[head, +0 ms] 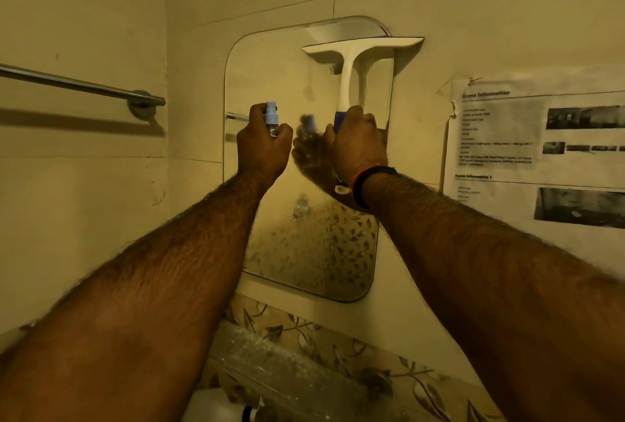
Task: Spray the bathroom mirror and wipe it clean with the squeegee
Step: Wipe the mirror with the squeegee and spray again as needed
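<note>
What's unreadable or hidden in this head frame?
- Spray bottle body: hidden inside the left hand.
- Squeegee grip: covered by the right hand.
- Wall notice text: blurred, cut off by the right edge.
- White bottle: cropped by the bottom edge.

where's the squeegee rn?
Head view, upper centre: squeegee held in the right hand, blade at the mirror's top right corner, right of the spray bottle.

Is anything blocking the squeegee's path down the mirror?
Partly. The squeegee sits at the top right of the mirror. The left hand holding the spray bottle is in front of the glass, left of the blade's path.
</note>
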